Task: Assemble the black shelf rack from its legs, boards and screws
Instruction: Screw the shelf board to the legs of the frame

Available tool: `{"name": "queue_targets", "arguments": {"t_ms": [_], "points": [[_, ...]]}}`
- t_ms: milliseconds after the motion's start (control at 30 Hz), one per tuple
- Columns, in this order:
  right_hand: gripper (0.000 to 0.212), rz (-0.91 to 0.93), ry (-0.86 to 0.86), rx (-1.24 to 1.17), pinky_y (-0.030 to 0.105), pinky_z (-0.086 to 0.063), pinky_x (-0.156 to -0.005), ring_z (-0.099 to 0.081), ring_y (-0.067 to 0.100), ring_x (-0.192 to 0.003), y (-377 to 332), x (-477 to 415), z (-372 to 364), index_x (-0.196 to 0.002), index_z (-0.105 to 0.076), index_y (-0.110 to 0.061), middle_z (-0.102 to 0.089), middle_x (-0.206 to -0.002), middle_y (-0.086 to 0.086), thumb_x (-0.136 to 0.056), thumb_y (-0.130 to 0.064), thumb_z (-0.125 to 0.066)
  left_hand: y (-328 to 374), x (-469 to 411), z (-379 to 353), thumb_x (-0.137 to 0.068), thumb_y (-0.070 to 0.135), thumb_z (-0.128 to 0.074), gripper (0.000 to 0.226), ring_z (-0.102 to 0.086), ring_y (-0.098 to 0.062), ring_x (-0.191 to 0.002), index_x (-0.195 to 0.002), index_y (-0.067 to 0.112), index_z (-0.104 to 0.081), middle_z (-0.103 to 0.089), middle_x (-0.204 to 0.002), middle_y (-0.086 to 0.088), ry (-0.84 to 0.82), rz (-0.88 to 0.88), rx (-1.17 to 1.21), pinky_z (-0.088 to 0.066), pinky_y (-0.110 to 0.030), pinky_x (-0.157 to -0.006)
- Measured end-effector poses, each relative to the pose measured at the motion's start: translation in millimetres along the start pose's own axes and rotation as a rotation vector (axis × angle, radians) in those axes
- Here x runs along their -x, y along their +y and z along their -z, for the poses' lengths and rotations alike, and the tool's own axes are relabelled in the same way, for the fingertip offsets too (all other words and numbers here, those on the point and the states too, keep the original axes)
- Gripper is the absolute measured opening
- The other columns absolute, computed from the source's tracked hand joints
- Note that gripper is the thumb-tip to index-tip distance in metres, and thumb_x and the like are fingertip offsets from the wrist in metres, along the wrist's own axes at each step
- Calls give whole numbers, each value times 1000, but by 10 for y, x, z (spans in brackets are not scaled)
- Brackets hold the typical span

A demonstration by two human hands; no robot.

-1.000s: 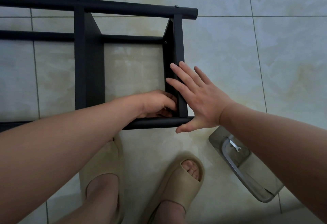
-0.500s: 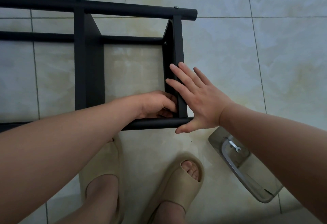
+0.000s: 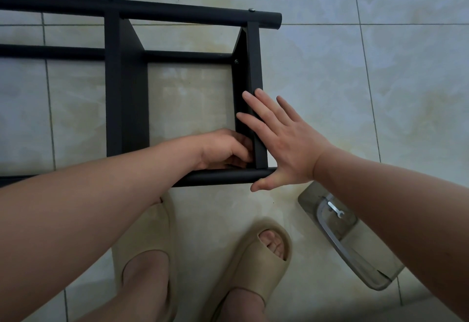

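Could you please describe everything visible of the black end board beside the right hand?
The end board is a flat, matte black panel standing on edge between the far leg and the near leg. A screw shows on its inner face near the far end. The right hand lies flat against its top edge and outer side; the left hand, fingers curled, is at its inner near corner.

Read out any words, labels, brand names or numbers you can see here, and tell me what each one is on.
None: no text, number or sign is readable in this view.
The black shelf rack, beige slippers, clear tray, small wrench and floor tiles show no print.
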State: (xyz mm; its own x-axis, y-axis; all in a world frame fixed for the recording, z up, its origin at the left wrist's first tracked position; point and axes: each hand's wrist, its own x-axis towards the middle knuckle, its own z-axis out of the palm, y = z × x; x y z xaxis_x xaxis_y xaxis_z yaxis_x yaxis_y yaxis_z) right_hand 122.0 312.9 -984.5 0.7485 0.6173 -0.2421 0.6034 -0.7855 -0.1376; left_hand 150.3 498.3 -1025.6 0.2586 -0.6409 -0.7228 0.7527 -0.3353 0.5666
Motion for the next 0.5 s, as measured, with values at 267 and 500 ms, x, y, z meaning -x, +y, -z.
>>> {"name": "queue_targets", "arguments": {"t_ms": [267, 500], "points": [[129, -2, -4, -3, 60, -17, -122, -1, 35, -156, 0, 1, 9, -157, -28, -6, -5, -169, 18, -67, -98, -39, 3, 11, -42, -88, 3, -63, 8, -57, -18, -65, -93, 4, -69, -63, -68, -3, 67, -7, -194, -45, -27, -64], [129, -4, -5, -8, 61, -18, -122, -2, 35, -156, -7, 1, 15, -157, -28, -6, -5, -169, 17, -67, -97, -39, 1, 12, -1, -86, -13, -52, 22, -60, -15, -63, -84, 6, -62, -62, -65, -2, -8, -10, 0, -49, -22, -59]]}}
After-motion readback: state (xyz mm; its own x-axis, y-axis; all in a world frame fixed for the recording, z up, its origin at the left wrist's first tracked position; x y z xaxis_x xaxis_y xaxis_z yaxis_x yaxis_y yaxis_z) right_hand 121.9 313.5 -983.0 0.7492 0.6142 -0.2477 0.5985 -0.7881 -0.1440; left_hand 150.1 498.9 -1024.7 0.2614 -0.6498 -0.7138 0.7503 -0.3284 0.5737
